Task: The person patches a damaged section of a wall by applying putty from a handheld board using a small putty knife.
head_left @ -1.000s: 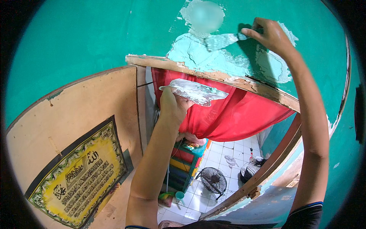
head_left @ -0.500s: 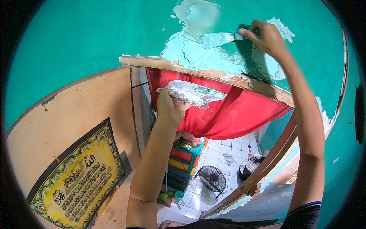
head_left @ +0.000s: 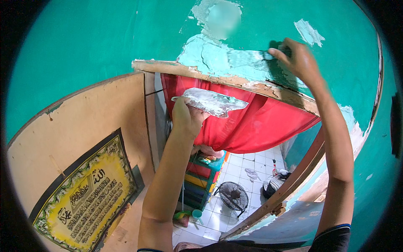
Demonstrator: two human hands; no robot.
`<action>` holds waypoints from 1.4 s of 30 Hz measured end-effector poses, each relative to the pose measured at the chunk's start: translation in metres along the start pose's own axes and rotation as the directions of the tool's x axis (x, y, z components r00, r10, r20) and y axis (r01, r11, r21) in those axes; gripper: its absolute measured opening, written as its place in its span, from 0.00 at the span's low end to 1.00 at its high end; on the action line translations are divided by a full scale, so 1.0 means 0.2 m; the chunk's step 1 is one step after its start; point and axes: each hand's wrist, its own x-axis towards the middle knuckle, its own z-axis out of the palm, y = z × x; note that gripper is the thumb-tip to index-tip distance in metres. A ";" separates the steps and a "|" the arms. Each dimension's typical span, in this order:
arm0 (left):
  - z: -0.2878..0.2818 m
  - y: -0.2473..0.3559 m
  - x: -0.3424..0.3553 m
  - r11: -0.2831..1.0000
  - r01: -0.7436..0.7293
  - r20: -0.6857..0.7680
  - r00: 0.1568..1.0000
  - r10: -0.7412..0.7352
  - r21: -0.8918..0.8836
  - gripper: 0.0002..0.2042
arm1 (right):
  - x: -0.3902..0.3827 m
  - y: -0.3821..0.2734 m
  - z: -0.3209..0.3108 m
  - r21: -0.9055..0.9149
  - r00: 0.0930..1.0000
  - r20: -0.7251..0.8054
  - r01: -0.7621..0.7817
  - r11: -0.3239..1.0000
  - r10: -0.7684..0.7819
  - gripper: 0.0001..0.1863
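Note:
My right hand [head_left: 297,61] is closed round the handle of a putty knife [head_left: 247,58]. Its blade, smeared with pale filler, lies against the pale green putty patch [head_left: 205,54] above the door frame. Below it, my left hand [head_left: 187,117] grips the near left edge of a flat, ragged-edged sheet [head_left: 212,102] coated with white putty, with a little greenish filler on it. The sheet is held roughly level in front of the red curtain [head_left: 239,126], apart from the wall. My left fingers are partly hidden under the sheet.
The worn wooden door lintel [head_left: 235,80] runs under the patch. Through the doorway stand a black floor fan [head_left: 233,196], a drawer unit [head_left: 199,180] and a bag [head_left: 273,187] on white tiles. A yellow framed-pattern poster [head_left: 86,193] hangs on the left partition.
My right hand has moved down, bringing the putty knife lower over the patch. My left hand and the coated sheet are nearly unmoved.

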 end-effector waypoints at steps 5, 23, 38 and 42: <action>0.00 0.00 -0.01 0.999 0.031 -0.038 0.999 -0.032 -0.021 0.23 | -0.08 -0.01 -0.15 0.034 0.985 0.034 -0.173 0.984 0.172 0.27; -0.29 0.08 -0.11 0.999 -0.036 -0.037 0.999 0.036 0.012 0.21 | -0.60 -0.76 0.66 0.738 0.890 0.006 -0.311 0.599 0.455 0.12; -0.57 0.08 -0.18 0.993 0.008 -0.008 1.000 -0.007 0.121 0.19 | -0.67 -0.81 0.72 0.702 0.851 -0.004 -0.372 0.607 0.526 0.11; -0.65 0.05 -0.17 0.991 0.003 0.035 0.999 -0.007 0.134 0.18 | -0.74 -0.74 0.68 0.686 0.848 -0.011 -0.379 0.621 0.529 0.11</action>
